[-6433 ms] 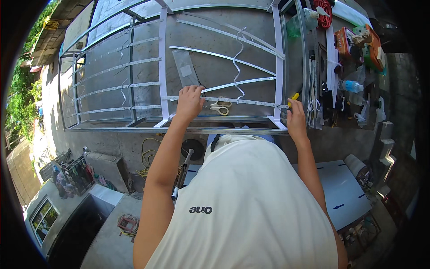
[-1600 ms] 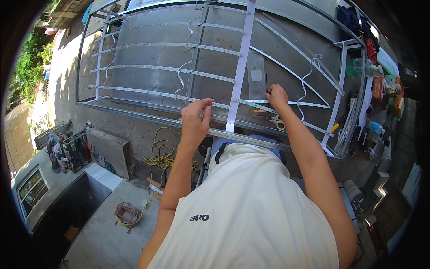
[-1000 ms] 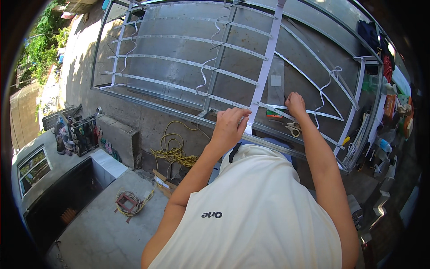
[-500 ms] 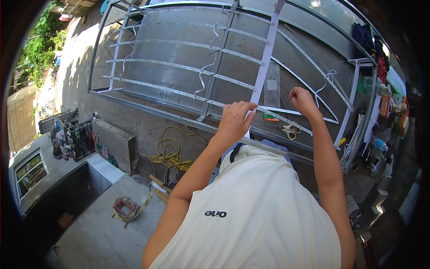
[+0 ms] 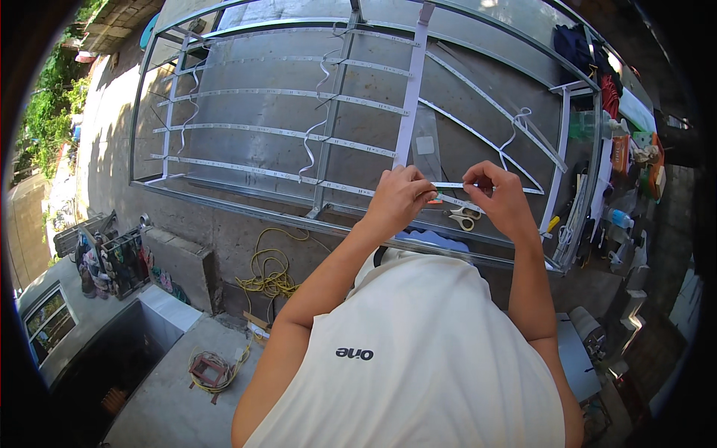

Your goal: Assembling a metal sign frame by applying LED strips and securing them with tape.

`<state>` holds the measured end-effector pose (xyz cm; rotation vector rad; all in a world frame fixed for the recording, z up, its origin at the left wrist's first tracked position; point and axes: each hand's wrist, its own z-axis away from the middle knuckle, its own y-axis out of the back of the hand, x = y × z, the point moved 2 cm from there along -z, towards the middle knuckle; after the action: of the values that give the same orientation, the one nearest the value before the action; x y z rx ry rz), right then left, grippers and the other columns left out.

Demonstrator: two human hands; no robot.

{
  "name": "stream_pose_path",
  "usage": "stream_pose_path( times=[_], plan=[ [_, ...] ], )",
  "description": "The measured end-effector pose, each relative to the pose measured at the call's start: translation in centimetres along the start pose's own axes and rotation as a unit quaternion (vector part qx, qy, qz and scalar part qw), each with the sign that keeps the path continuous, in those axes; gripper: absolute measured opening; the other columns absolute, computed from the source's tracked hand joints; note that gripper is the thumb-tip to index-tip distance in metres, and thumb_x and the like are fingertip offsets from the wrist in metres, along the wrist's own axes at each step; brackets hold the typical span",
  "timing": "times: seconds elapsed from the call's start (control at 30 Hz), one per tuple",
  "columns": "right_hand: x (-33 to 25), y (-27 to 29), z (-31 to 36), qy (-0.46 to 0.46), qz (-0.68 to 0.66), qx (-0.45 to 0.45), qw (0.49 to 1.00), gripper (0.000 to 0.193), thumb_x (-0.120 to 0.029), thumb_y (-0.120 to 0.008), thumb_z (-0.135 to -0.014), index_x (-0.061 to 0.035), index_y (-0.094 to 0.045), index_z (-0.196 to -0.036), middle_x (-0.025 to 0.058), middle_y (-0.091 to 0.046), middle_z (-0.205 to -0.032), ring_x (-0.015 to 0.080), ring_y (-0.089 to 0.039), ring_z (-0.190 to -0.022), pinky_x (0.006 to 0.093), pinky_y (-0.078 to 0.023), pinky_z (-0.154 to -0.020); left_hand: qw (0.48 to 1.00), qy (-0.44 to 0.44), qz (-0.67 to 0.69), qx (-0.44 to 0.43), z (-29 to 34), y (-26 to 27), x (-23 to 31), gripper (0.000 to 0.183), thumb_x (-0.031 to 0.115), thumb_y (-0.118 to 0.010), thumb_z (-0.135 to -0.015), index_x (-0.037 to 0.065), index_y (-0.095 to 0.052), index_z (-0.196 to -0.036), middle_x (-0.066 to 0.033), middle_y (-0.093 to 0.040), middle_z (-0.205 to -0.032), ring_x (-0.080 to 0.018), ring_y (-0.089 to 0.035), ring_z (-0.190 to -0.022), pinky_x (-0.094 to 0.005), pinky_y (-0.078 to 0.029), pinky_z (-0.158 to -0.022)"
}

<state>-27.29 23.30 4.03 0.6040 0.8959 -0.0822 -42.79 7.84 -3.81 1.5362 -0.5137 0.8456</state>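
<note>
A white LED strip with small dark marks runs across the near side of a metal frame. My left hand closes on this strip beside the near end of a white crossbar; the fingertips pinch it. The strip's loose end sticks out to the right, toward my right hand. That hand's thumb and forefinger curl together just above the loose end; what lies between them, if anything, is too small to make out. Scissors with pale handles lie just below the loose end.
Several parallel LED strips cross the frame, with curly white wires hanging between them. Diagonal white strips fill the right section. Yellow cable lies coiled on the ground at left. Tools and bottles crowd the far right.
My right hand has moved left, closer to my left hand, its fingers curling near the strip. The whole view has shifted, so the frame sits farther left.
</note>
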Motion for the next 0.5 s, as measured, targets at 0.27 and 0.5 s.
stream_pose_path(
  times=[0.27,0.5],
  plan=[
    [3.3,-2.0,-1.7,0.018,-0.335,0.092,0.938,0.033,-0.016,-0.066,-0.103,0.0011,-0.063,-0.131,0.0075,-0.070,-0.110,0.0116,-0.063,-0.095,0.0262,-0.052,-0.087,0.818,0.297,0.492,-0.019,0.3,-0.8,0.1,0.029,0.030,-0.066,-0.103,0.005,-0.081,-0.109,0.0044,-0.063,-0.077,-0.0044,-0.040,-0.068,-0.0229,-0.031,-0.061],
    [3.8,-6.1,-2.1,0.004,-0.370,0.010,0.929,0.024,-0.016,-0.064,-0.105,0.0038,-0.069,-0.117,0.0057,-0.071,-0.104,0.0091,-0.064,-0.089,0.0250,-0.054,-0.085,0.782,0.285,0.552,-0.042,0.7,-1.7,1.5,0.031,0.031,-0.068,-0.102,0.004,-0.080,-0.111,0.0009,-0.071,-0.090,-0.0079,-0.059,-0.088,-0.0240,-0.044,-0.079]
  ],
)
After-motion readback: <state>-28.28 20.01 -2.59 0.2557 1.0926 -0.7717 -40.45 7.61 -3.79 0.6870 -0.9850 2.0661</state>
